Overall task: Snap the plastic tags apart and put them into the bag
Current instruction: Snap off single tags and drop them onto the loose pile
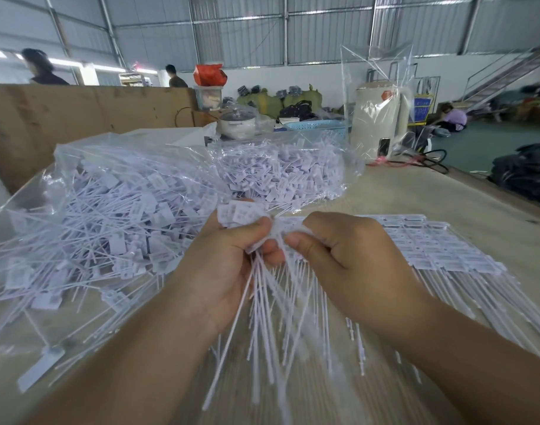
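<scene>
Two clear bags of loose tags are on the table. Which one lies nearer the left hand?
The large bag at the left, its tags spilling out beside the left hand. The other bag lies farther back, behind both hands.

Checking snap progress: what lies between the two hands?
In the head view, only the tag strip spans between left hand and right hand, both gripping it.

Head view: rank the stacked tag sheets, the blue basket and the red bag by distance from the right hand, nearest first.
From the right hand:
1. Tag sheets, flat on the table just right of it.
2. Blue basket, at the table's far end, behind the tag bags.
3. Red bag, farther back and left, atop a clear box.
</scene>
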{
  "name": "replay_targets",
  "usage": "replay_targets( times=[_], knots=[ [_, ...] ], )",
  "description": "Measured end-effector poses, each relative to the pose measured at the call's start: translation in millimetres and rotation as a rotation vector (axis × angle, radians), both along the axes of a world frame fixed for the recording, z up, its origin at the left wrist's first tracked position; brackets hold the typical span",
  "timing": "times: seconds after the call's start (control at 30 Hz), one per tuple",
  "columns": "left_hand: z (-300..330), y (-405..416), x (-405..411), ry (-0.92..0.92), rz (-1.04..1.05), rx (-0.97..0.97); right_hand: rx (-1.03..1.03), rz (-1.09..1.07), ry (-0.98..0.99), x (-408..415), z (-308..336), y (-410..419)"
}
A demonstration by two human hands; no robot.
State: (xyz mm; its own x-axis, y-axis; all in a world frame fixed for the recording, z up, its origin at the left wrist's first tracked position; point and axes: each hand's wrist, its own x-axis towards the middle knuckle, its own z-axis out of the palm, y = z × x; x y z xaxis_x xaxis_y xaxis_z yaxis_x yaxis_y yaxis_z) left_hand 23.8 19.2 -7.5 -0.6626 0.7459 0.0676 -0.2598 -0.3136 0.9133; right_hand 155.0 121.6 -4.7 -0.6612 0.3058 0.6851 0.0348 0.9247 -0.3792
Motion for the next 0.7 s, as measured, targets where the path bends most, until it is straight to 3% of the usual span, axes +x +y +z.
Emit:
replay_targets(
  times=[0.1, 0.17, 0.37, 0.7],
  knots=[
    [0.4, -7.1, -29.7, -0.138, 0.124, -0.025, -0.164, -0.003, 0.168, 5.6, 5.3, 7.4],
    [2.1, -13.6, -44.5, -0.135, 0.174, -0.033, -0.208, -0.008, 0.225, 9.1, 9.1, 12.6],
    [-1.7, -8.6, -11.2, 0.431, -0.036, -0.104, -0.320, 0.150, 0.068, 4.9, 0.0, 9.8],
    [0.7, -3.6, 15.1, 0.587, -0.132, -0.089, -0.400, 0.071, 0.099, -10.2, -18.0, 1.2]
  ],
)
